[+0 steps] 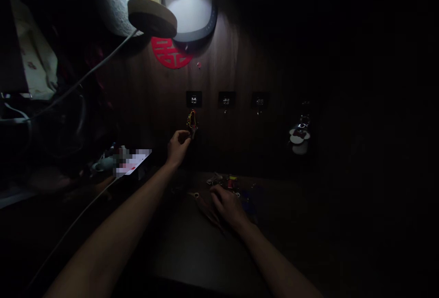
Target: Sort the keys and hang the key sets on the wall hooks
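Observation:
My left hand (pixel 178 148) is raised to the dark wood panel, thumb and forefinger pinched at the lower end of a keychain (pixel 192 120) with a yellow-and-red cord. This keychain hangs just under the leftmost black hook plate (pixel 194 99). Lower down, my right hand (pixel 230 206) rests palm down among small trinkets on the dark surface, its fingers curled in; whatever lies under them is hidden. Just beyond it are a grey piece (pixel 214 178) and a red-and-yellow trinket (pixel 232 181). A brown strap-like piece with a ring (pixel 206 208) lies to its left, dark blue items (pixel 248 204) to its right.
Two more hook plates, a middle one (pixel 227 100) and a right one (pixel 259 100), follow along the panel. Farther right hangs a white charm (pixel 299 137). A lit phone (pixel 137 161) with a cable stands left. Overhead are a round lamp base (pixel 152 18) and a red paper cutout (pixel 169 54).

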A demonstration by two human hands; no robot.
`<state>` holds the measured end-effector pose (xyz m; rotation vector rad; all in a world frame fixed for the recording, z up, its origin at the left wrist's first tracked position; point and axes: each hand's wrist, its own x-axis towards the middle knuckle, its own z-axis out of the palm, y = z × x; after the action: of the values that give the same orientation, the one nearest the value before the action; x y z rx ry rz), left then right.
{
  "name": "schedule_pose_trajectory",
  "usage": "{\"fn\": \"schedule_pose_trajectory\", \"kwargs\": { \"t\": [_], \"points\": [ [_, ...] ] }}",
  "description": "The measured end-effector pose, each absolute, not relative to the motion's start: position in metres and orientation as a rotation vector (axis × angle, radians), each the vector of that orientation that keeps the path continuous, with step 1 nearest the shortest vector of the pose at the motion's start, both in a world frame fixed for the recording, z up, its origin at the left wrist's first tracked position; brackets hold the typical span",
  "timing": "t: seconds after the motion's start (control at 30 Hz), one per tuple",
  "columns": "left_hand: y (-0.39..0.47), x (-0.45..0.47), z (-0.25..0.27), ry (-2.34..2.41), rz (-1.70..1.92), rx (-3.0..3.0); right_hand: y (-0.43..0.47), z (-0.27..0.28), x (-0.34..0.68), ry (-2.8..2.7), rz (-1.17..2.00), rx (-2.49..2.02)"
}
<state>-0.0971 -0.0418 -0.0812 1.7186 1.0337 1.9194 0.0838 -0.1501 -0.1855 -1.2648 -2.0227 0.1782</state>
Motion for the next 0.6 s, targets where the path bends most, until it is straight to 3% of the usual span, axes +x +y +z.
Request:
{"fn": "schedule_pose_trajectory", "kwargs": {
  "t": [0.6],
  "points": [
    [-0.083, -0.151, -0.177, 1.163, 1.759, 1.309, -0.152, -0.184, 0.083, -2.095, 0.177, -1.309]
  ]
}}
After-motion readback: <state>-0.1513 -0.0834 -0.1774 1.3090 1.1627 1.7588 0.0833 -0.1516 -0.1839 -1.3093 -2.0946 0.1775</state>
